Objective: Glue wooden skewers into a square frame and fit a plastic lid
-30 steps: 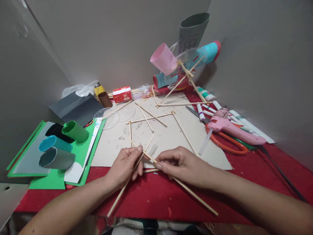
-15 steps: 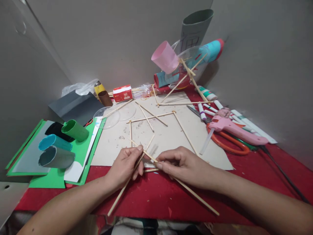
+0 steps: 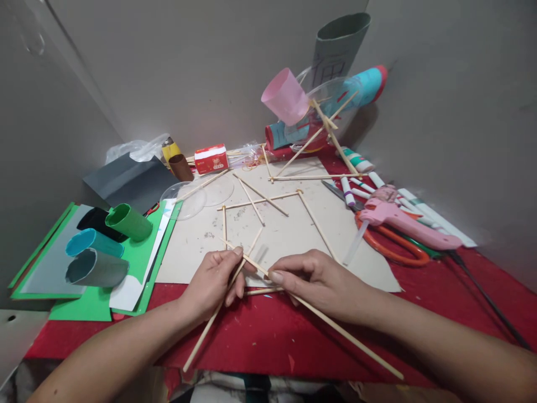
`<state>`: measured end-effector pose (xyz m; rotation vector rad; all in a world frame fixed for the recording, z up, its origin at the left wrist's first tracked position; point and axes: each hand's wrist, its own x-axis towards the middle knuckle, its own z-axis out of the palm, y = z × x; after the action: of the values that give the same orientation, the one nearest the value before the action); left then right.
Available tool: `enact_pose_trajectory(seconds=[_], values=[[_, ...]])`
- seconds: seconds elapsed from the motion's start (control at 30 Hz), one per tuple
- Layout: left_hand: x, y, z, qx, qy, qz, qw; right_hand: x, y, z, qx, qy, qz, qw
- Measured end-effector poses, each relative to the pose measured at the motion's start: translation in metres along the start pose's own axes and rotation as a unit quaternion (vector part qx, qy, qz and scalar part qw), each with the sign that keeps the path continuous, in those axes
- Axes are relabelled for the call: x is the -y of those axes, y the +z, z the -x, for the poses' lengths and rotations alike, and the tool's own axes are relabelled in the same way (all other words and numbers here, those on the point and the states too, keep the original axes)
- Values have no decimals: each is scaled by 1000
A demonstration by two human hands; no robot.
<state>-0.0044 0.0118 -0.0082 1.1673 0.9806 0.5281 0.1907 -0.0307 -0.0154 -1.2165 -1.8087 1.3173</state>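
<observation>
My left hand [image 3: 213, 277] pinches two thin wooden sticks where they cross. One wooden stick [image 3: 203, 338] slants down to the lower left. The other wooden stick [image 3: 352, 340] runs to the lower right, and the closed fingers of my right hand [image 3: 316, 282] grip it just beside the crossing. Whether the two sticks are joined is hidden by my left fingers. Under and beyond my hands lies a four-sided stick frame [image 3: 318, 229], with yellowish bindings at its far corners. Two loose sticks [image 3: 268, 198] cross farther back on the pale board [image 3: 193, 257].
On the right lie a pink glue gun [image 3: 406, 224], orange-handled scissors [image 3: 392, 252] and several markers [image 3: 348, 192]. A stick structure with a pink cup [image 3: 285, 96] stands behind. Paper tubes [image 3: 98, 268] and green sheets [image 3: 81, 309] are on the left, a red box [image 3: 211, 159] at the back.
The stick in my right hand now reaches farther toward the lower right, its near end lower. My hands stay almost in place, still holding the crossed sticks.
</observation>
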Motion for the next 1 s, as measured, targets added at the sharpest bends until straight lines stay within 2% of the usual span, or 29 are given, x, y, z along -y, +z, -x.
enact_pose_trajectory(seconds=[0.17, 0.63, 0.87, 1.0], values=[[1, -1, 0, -4, 0, 2, 1000, 1, -1, 1, -11, -3, -2, 1000], [2, -2, -2, -28, 29, 9, 999, -1, 2, 2, -1, 52, -5, 999], [-3, -2, 1, -9, 33, -14, 999, 1, 3, 1, -4, 32, 18, 999], [2, -4, -1, -15, 40, 28, 999, 0, 4, 0, -12, 30, 21, 999]])
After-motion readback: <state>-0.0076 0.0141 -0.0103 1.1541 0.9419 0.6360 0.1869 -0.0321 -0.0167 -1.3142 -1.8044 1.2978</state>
